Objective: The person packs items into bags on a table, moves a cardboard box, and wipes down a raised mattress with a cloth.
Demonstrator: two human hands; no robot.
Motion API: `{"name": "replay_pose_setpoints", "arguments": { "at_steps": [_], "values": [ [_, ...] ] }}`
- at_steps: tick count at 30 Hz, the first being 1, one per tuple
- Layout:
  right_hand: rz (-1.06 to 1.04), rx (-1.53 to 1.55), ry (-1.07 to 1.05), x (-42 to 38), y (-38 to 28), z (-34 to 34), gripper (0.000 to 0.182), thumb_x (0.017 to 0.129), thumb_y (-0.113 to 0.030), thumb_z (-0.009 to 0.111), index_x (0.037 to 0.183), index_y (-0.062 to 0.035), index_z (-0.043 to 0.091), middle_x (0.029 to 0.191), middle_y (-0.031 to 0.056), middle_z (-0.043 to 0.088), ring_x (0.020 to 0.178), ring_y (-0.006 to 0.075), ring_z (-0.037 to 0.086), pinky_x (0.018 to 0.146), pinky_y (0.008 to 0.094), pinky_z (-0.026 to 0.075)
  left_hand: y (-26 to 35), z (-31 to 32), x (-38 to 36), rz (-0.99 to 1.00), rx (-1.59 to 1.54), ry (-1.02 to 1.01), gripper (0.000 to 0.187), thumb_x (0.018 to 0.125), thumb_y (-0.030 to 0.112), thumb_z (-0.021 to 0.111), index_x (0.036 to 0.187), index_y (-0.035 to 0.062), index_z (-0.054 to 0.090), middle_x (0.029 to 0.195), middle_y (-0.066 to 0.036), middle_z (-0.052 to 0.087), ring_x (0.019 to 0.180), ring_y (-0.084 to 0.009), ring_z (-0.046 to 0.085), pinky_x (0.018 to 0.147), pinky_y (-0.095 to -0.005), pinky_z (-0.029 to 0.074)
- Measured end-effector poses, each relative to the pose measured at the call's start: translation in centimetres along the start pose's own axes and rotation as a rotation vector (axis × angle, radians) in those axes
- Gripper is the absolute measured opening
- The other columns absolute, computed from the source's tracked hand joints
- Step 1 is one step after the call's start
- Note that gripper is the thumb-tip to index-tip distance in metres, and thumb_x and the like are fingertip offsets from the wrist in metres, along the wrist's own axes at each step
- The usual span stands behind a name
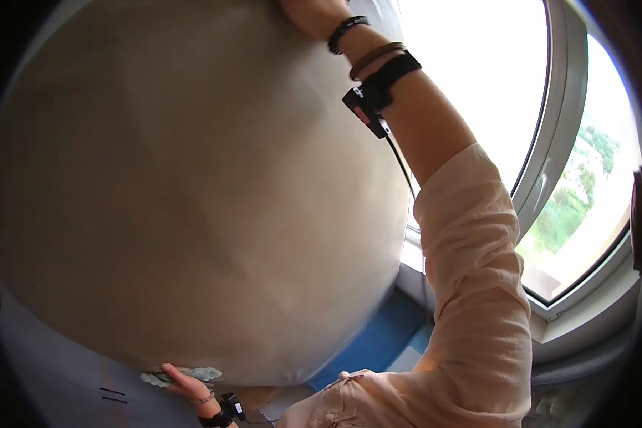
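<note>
A very large, smooth beige object (192, 178) with a rounded outline fills most of the view; I cannot make out exactly what it is. Near its lower edge, my left hand (184, 384) holds a crumpled pale green-white cloth (205, 373), with the thumb showing over it. My right arm reaches up along the object's right side. At the top edge of the view, my right hand (312, 13) is against or just in front of the beige surface, its fingers cut off or hidden.
Bright windows with a pale frame (563, 135) stand at the right, above a sill (585, 310). A blue surface (378, 335) shows below the beige object. A dark cable hangs from the device on my right forearm.
</note>
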State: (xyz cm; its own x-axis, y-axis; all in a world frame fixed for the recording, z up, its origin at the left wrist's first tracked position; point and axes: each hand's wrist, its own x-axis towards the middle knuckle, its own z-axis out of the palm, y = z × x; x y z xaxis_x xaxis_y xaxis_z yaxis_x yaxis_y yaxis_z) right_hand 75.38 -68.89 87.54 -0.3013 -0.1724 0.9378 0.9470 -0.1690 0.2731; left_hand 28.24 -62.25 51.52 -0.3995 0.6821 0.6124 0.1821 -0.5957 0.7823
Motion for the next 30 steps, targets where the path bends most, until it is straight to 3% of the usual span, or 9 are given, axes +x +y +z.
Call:
{"name": "replay_pose_setpoints", "arguments": {
  "at_steps": [1,2,3,7,15,23,26,29,30],
  "values": [
    [0.156,-0.122,0.004,-1.7,1.7,1.3,0.032,0.079,-0.018,0.041,0.104,-0.0053,0.054,0.101,0.0208,0.055,0.098,0.0333,0.050,0.087,0.0422,0.036,0.0,-0.2,-0.1,-0.001,0.022,-0.015,0.054,0.088,0.029,0.045,0.118,-0.0139,0.037,0.125,-0.021,0.039,0.113,-0.0247,0.042,0.093,-0.0327,0.035],
    [0.321,-0.155,-0.748,-2.8,5.2,0.8,0.033,0.079,-0.018,0.041,0.105,-0.0022,0.052,0.106,0.0228,0.051,0.101,0.0341,0.047,0.088,0.0411,0.034,-0.2,-0.4,0.0,-0.010,0.001,-0.013,0.054,0.087,0.030,0.045,0.118,-0.0137,0.038,0.125,-0.020,0.040,0.112,-0.0236,0.042,0.092,-0.0326,0.036],
    [0.706,0.129,-0.831,-5.4,7.6,-1.1,0.041,0.081,-0.021,0.040,0.115,0.0010,0.044,0.121,0.0234,0.039,0.113,0.0335,0.035,0.095,0.0391,0.027,-0.4,-0.4,0.1,-0.018,-0.025,-0.010,0.053,0.087,0.030,0.046,0.117,-0.0134,0.039,0.124,-0.019,0.040,0.112,-0.0224,0.042,0.092,-0.0324,0.036],
    [0.584,-0.108,-0.182,-24.9,5.3,-6.1,0.036,0.083,-0.026,0.043,0.109,-0.0018,0.051,0.122,0.0199,0.043,0.116,0.0351,0.035,0.101,0.0400,0.020,-0.4,0.0,0.1,-0.013,-0.057,-0.010,0.056,0.088,0.033,0.044,0.118,-0.0135,0.038,0.126,-0.019,0.038,0.113,-0.0225,0.041,0.094,-0.0324,0.034],
    [1.152,0.108,-0.514,-50.4,-6.6,-16.7,0.043,0.084,-0.012,0.041,0.124,0.0003,0.033,0.132,0.0213,0.027,0.126,0.0349,0.018,0.104,0.0394,0.015,-0.6,-0.2,0.6,-0.008,0.063,0.013,0.057,0.086,0.037,0.046,0.112,-0.0140,0.044,0.119,-0.019,0.046,0.105,-0.0229,0.048,0.087,-0.0314,0.039],
    [0.717,0.238,-0.291,-23.4,-8.0,-7.1,0.067,0.075,-0.024,0.056,0.128,0.0024,0.024,0.137,0.0247,0.008,0.125,0.0453,0.008,0.096,0.0571,0.015,-2.0,-0.3,0.8,-0.075,0.080,0.093,0.064,0.087,0.043,0.042,0.118,-0.0128,0.037,0.125,-0.020,0.038,0.112,-0.0234,0.041,0.093,-0.0321,0.034],
    [0.496,0.360,-0.643,-29.5,-18.2,-10.7,0.074,0.063,-0.027,0.064,0.129,-0.0255,0.031,0.137,0.0227,0.013,0.121,0.0496,0.014,0.090,0.0644,0.019,-0.3,0.0,0.2,-0.128,0.168,0.015,0.067,0.087,0.046,0.038,0.118,-0.0134,0.036,0.126,-0.020,0.037,0.113,-0.0244,0.039,0.093,-0.0328,0.033],
    [0.252,0.591,-1.213,-38.9,-24.8,-16.5,0.057,0.065,-0.030,0.056,0.120,-0.0278,0.044,0.124,0.0119,0.042,0.121,0.0344,0.030,0.095,0.0574,0.021,-1.6,0.0,0.5,-0.037,0.099,0.077,0.070,0.087,0.050,0.034,0.119,-0.0128,0.035,0.128,-0.020,0.036,0.114,-0.0253,0.038,0.094,-0.0331,0.032],
    [0.285,0.601,-1.080,-39.6,-24.5,-16.5,0.056,0.065,-0.032,0.055,0.119,-0.0215,0.046,0.120,0.0107,0.045,0.117,0.0310,0.035,0.094,0.0572,0.022,-2.1,-0.1,0.6,-0.010,0.071,0.064,0.071,0.088,0.051,0.029,0.121,-0.0121,0.033,0.129,-0.020,0.034,0.115,-0.0260,0.036,0.095,-0.0334,0.030]
  ]
}}
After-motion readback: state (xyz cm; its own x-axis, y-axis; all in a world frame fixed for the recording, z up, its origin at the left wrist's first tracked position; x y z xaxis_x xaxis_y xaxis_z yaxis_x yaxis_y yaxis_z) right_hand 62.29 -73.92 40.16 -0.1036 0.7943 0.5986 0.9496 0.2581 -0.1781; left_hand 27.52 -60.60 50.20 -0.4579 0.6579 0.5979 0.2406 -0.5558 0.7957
